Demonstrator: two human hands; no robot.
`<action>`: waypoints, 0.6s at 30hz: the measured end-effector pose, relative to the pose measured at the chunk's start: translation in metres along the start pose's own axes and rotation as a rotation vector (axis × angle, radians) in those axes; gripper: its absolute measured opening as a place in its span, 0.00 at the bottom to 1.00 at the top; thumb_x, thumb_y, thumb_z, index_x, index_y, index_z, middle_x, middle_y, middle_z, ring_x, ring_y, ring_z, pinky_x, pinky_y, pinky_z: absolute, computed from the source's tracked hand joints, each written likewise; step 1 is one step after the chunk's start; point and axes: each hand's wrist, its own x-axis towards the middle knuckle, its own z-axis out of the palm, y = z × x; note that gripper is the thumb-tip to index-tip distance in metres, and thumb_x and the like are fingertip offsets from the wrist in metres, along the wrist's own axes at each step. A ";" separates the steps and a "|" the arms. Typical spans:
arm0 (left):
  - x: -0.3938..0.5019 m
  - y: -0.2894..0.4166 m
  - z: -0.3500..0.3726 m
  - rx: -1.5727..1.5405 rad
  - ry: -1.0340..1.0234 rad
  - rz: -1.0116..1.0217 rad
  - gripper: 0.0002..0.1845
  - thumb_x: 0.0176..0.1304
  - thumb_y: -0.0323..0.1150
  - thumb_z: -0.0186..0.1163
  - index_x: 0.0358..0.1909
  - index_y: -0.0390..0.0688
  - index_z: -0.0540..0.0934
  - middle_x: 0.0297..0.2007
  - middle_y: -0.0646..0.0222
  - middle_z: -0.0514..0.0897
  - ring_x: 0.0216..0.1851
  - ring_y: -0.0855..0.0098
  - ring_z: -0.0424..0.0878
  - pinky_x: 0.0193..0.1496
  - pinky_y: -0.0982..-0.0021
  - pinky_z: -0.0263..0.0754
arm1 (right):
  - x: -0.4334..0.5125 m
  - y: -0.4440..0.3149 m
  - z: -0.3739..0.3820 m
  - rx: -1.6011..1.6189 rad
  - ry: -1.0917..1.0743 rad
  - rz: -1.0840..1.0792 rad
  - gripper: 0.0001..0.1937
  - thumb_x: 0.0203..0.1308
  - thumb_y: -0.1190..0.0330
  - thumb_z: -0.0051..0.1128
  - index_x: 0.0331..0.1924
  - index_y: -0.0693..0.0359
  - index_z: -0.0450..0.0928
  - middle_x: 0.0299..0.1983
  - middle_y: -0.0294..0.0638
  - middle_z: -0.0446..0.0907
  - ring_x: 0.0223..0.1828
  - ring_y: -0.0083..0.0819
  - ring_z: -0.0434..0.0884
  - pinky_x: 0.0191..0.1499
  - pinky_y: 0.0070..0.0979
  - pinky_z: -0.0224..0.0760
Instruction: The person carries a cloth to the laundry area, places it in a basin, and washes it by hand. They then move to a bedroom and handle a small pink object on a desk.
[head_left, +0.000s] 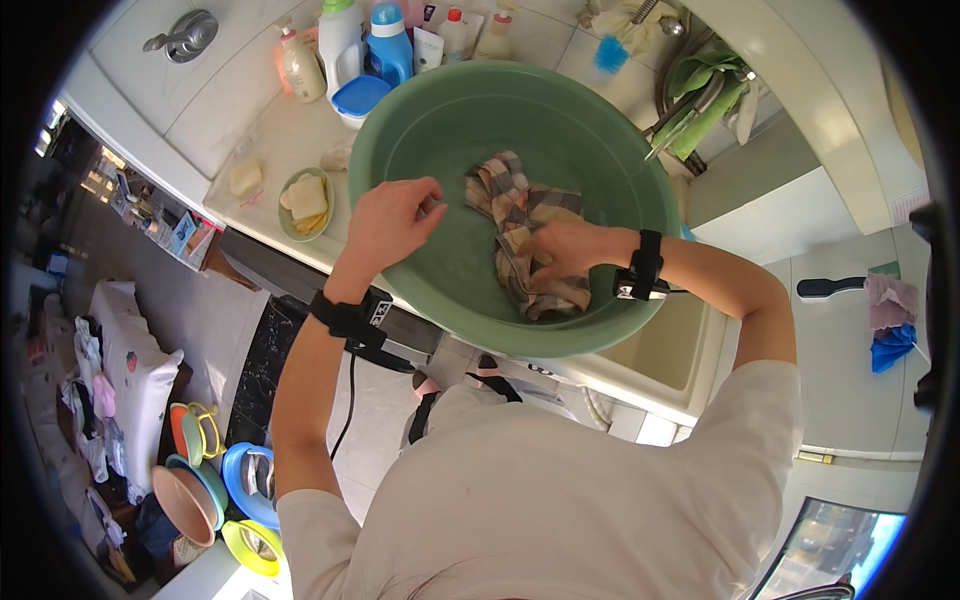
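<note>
A large green plastic basin (420, 300) stands before me, partly over a pale sink. In its bottom lies a bunched plaid cloth (510, 187), wet-looking, with orange, grey and cream checks. My right hand (562, 251) reaches in from the right and rests on the cloth, its fingers bent into the folds; whether they pinch the fabric is hidden. My left hand (397, 221) hovers at the basin's left rim, fingers loosely curled and apart from the thumb, holding nothing. Both wrists wear black straps with small devices.
Behind the basin's left side stand a blue-lidded container (360, 97), a blue bottle (389, 49), a white jug (341, 45) and a pump bottle (300, 67). A small dish (330, 217) with soap bars sits left. Green cloths (705, 97) hang near the tap at the right.
</note>
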 end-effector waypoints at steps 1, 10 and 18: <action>0.000 0.000 0.000 -0.001 -0.001 -0.004 0.07 0.55 0.32 0.61 0.33 0.40 0.78 0.25 0.65 0.82 0.26 0.66 0.81 0.31 0.68 0.74 | 0.010 0.006 0.003 -0.063 0.097 0.018 0.34 0.49 0.57 0.64 0.61 0.57 0.66 0.51 0.56 0.71 0.47 0.52 0.76 0.46 0.40 0.72; -0.002 -0.001 0.002 -0.007 0.008 -0.019 0.05 0.54 0.34 0.61 0.29 0.45 0.77 0.23 0.70 0.80 0.27 0.63 0.80 0.28 0.63 0.72 | 0.092 0.053 0.014 -0.275 -0.132 0.471 0.64 0.40 0.47 0.72 0.73 0.47 0.28 0.71 0.58 0.20 0.69 0.68 0.48 0.62 0.46 0.61; -0.002 -0.001 0.000 0.000 -0.011 -0.026 0.06 0.54 0.33 0.61 0.30 0.43 0.78 0.24 0.69 0.81 0.27 0.66 0.80 0.29 0.66 0.72 | 0.097 0.107 -0.017 -0.235 -0.077 0.450 0.59 0.39 0.55 0.73 0.73 0.48 0.37 0.72 0.56 0.31 0.68 0.59 0.56 0.64 0.44 0.61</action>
